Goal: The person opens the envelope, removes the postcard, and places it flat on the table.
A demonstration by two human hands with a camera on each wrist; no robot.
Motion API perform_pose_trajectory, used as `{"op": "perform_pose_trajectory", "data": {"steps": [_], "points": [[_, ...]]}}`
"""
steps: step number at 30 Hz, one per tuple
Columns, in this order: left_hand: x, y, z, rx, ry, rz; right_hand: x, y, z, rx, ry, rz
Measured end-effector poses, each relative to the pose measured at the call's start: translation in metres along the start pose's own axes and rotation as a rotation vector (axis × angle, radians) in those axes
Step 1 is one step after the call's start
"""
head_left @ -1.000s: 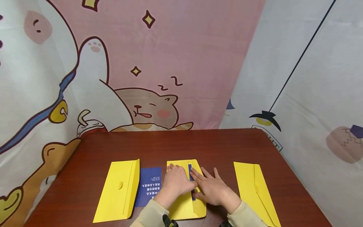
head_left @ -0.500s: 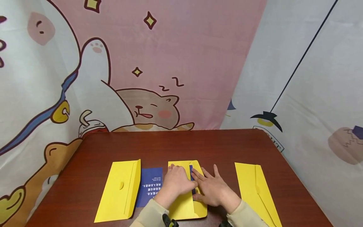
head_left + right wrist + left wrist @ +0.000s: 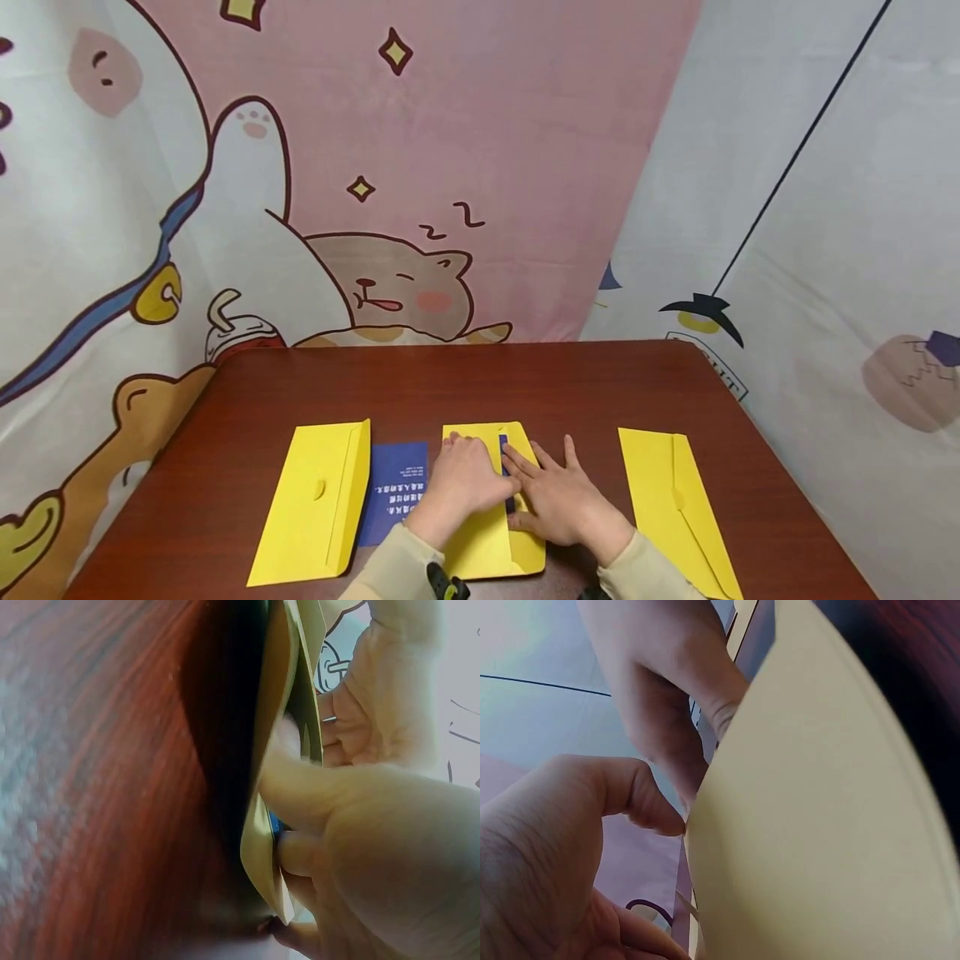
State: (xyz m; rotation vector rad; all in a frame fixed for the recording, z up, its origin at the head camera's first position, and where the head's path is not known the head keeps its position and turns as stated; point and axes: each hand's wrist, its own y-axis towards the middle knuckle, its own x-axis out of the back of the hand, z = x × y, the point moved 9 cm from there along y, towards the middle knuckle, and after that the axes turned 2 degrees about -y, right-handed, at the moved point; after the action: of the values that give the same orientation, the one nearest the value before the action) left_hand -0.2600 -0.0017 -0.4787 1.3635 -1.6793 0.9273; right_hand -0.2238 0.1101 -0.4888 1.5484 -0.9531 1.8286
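A yellow envelope (image 3: 480, 554) lies in the middle of the table with its flap folded out to the right. Along its opening shows a narrow strip of a blue card (image 3: 511, 504), the rest hidden inside. My left hand (image 3: 465, 483) grips the envelope from above, fingers curled, its thumb (image 3: 652, 799) at the opening's edge in the left wrist view. My right hand (image 3: 562, 500) lies with spread fingers over the flap, fingertips at the card strip. In the right wrist view the right thumb (image 3: 300, 776) reaches into the envelope's mouth, close by the card's blue edge (image 3: 274, 823).
Another blue card (image 3: 393, 492) with white writing lies left of the middle envelope. A yellow envelope (image 3: 300, 508) lies at the far left, its flap slightly raised. On the right lies a further yellow envelope (image 3: 660, 492). Behind the brown table (image 3: 465, 379) hangs a cartoon-print cloth (image 3: 525, 167).
The right hand's fingers have shifted slightly on the flap, index and thumb spreading wider. The left hand and envelopes stay nearly in place; the head view sways a little.
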Motion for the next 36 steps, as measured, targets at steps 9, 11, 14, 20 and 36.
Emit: {"op": "perform_pose_trajectory", "data": {"steps": [9,11,14,20,36], "points": [[-0.001,-0.001,-0.001,-0.002,-0.015,0.012,0.001,-0.003,-0.002,-0.017,0.016,0.004],[-0.001,-0.001,-0.001,0.005,-0.02,0.016,0.001,-0.004,-0.003,-0.017,0.017,0.01],[-0.001,-0.001,0.0,0.01,-0.03,0.018,0.002,-0.005,-0.004,-0.018,0.015,0.022],[-0.001,-0.001,0.001,0.014,-0.04,0.023,0.002,-0.005,-0.007,-0.014,0.022,0.03],[0.0,-0.002,-0.002,0.02,-0.032,0.041,-0.001,-0.01,-0.01,0.035,0.191,0.068]]}}
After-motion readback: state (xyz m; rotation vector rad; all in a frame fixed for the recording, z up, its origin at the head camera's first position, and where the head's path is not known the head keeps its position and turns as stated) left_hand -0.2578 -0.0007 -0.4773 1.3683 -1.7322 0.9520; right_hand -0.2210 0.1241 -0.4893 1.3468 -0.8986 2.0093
